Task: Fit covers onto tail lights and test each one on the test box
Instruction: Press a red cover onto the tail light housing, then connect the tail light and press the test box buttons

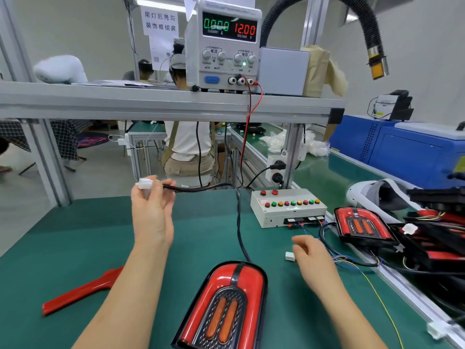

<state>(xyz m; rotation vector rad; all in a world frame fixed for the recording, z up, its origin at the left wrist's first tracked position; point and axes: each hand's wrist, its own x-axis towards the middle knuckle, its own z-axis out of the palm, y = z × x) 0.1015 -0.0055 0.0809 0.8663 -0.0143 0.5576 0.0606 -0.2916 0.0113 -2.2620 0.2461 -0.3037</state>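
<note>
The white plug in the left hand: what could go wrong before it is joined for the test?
1. The left hand holds the white plug high, so its black cable could tug the tail light across the mat.
2. The right hand reaches the small white connector among thin loose wires; these could snag.
3. The supply reads 12.00 V, so a wrong mating may be live.

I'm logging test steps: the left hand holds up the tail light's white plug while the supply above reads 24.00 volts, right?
Not quite. The left hand does hold up the white plug, but the head view shows the power supply reading 12.00 volts, not 24.00.
</note>
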